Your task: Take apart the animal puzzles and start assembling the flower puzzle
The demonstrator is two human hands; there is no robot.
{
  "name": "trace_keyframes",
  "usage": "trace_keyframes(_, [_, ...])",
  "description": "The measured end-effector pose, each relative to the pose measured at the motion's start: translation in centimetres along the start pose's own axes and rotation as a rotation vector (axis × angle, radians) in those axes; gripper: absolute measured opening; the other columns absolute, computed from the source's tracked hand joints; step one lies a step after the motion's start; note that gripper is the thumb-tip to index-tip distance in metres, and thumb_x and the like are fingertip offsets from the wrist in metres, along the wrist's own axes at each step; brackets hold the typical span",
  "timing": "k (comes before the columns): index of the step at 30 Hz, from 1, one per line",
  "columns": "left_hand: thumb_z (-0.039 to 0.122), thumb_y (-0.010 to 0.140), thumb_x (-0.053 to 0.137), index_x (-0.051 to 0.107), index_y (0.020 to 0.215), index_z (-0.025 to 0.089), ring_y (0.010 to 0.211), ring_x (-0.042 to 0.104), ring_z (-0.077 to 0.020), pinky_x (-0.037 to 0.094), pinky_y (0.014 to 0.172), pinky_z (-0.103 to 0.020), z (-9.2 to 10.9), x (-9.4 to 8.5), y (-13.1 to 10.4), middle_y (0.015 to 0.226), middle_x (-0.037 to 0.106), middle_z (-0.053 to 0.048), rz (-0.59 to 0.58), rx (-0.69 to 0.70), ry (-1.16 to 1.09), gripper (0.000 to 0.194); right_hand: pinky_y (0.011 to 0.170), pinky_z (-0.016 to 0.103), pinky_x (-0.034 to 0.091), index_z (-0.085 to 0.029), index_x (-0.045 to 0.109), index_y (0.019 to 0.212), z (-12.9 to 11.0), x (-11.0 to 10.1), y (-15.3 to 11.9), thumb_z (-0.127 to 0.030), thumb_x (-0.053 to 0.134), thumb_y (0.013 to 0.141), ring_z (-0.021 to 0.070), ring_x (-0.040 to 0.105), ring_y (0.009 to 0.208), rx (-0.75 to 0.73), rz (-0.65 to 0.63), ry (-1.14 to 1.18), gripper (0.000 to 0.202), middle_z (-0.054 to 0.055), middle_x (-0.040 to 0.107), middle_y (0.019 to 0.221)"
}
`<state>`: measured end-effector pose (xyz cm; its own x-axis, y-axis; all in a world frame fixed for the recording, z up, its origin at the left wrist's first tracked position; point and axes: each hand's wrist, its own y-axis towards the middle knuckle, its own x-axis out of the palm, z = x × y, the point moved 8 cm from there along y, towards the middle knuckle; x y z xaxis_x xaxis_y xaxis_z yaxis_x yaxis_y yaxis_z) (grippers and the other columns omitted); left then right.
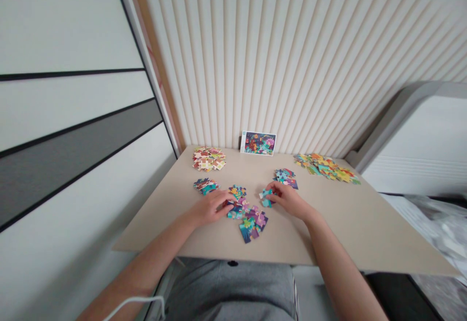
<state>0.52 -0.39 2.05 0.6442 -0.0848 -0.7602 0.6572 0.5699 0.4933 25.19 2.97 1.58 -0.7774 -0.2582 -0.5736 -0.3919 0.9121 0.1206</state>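
Observation:
My right hand (287,199) pinches a light-teal puzzle piece (267,198) between thumb and fingers, just above the tabletop. To the left, my left hand (212,208) has its thumb and forefinger closed on a dark puzzle piece (232,205), partly hidden by the fingers. Around that hand lies a loose group of colourful pieces, among them purple ones (254,215) and a teal-green one (248,229) nearer me. A small pile of puzzle pieces (206,186) sits beyond my left hand. Another small pile (286,177) lies just past my right hand.
Against the ribbed wall (233,58) leans a picture card (258,143). A heap of pale and red pieces (209,159) occupies the table's back left; a yellow-orange heap (326,168) spreads at back right. The beige table (175,236) ends close to my lap.

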Motion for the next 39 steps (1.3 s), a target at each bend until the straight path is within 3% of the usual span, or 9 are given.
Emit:
trace_keyframes(6, [0.030, 0.100, 0.050, 0.057, 0.122, 0.022, 0.084, 0.064, -0.0159, 0.050, 0.079, -0.028, -1.4, -1.0, 0.0, 0.104, 0.069, -0.005, 0.098, -0.196, -0.073, 0.024, 0.068, 0.030, 0.050, -0.021, 0.064, 0.122, -0.3, 0.4, 0.5, -0.048, 0.058, 0.093, 0.0164, 0.060, 0.072, -0.049, 0.087, 0.166, 0.040, 0.001, 0.064, 0.081])
trace_keyframes(9, [0.031, 0.100, 0.048, 0.058, 0.116, 0.021, 0.086, 0.063, -0.0169, 0.050, 0.080, -0.029, -1.8, -1.1, 0.0, 0.101, 0.068, -0.005, 0.146, -0.214, -0.085, 0.021, 0.071, 0.030, 0.051, -0.021, 0.062, 0.126, -1.0, 1.3, 0.6, -0.048, 0.062, 0.091, 0.0157, 0.061, 0.075, -0.060, 0.093, 0.278, 0.044, 0.001, 0.063, 0.084])
trace_keyframes(14, [0.029, 0.102, 0.045, 0.062, 0.105, 0.021, 0.087, 0.062, -0.0170, 0.048, 0.081, -0.029, -1.7, -0.7, 0.1, 0.099, 0.067, -0.005, 0.124, -0.191, -0.120, 0.020, 0.069, 0.028, 0.051, -0.020, 0.068, 0.108, -1.5, 3.8, 1.3, -0.048, 0.073, 0.083, 0.0150, 0.061, 0.072, -0.004, 0.082, 0.473, 0.038, 0.001, 0.067, 0.082])
trace_keyframes(21, [0.028, 0.099, 0.053, 0.060, 0.118, 0.021, 0.079, 0.059, -0.0150, 0.048, 0.074, -0.027, -1.5, -0.3, 0.3, 0.098, 0.064, -0.004, 0.098, -0.165, -0.220, 0.022, 0.043, 0.019, 0.035, -0.020, 0.061, 0.094, -1.1, 6.1, 1.4, -0.048, 0.077, 0.079, 0.0078, 0.046, 0.049, 0.053, 0.132, 0.583, 0.036, -0.005, 0.060, 0.066])
trace_keyframes(25, [0.028, 0.096, 0.058, 0.060, 0.120, 0.021, 0.079, 0.060, -0.0149, 0.050, 0.077, -0.029, -1.4, -0.3, 0.5, 0.100, 0.064, -0.005, 0.116, -0.143, -0.275, 0.024, 0.041, 0.019, 0.033, -0.022, 0.057, 0.093, -1.2, 6.6, 1.3, -0.050, 0.075, 0.080, 0.0071, 0.042, 0.044, 0.069, 0.139, 0.563, 0.036, -0.006, 0.059, 0.062])
trace_keyframes(30, [0.030, 0.092, 0.065, 0.059, 0.121, 0.021, 0.081, 0.062, -0.0148, 0.052, 0.079, -0.029, -1.7, -0.4, 0.4, 0.100, 0.065, -0.004, 0.138, -0.164, -0.325, 0.030, 0.046, 0.021, 0.035, -0.020, 0.058, 0.084, -1.7, 6.7, 1.3, -0.050, 0.076, 0.080, 0.0092, 0.048, 0.051, 0.009, 0.170, 0.421, 0.034, -0.004, 0.061, 0.065])
trace_keyframes(34, [0.033, 0.090, 0.068, 0.059, 0.120, 0.020, 0.080, 0.063, -0.0141, 0.054, 0.077, -0.028, -1.9, 0.0, 0.3, 0.101, 0.064, -0.004, 0.143, -0.179, -0.382, 0.034, 0.047, 0.022, 0.037, -0.021, 0.056, 0.080, -1.3, 7.4, 1.6, -0.052, 0.077, 0.077, 0.0109, 0.049, 0.050, 0.046, 0.150, 0.425, 0.038, -0.004, 0.061, 0.061])
trace_keyframes(39, [0.031, 0.095, 0.060, 0.061, 0.117, 0.021, 0.087, 0.064, -0.0162, 0.054, 0.081, -0.029, -2.0, -0.8, 0.3, 0.105, 0.066, -0.006, 0.171, -0.198, -0.291, 0.024, 0.058, 0.025, 0.045, -0.020, 0.061, 0.091, -2.4, 7.3, 1.7, -0.050, 0.074, 0.081, 0.0139, 0.058, 0.062, -0.017, 0.111, 0.375, 0.034, -0.001, 0.067, 0.073])
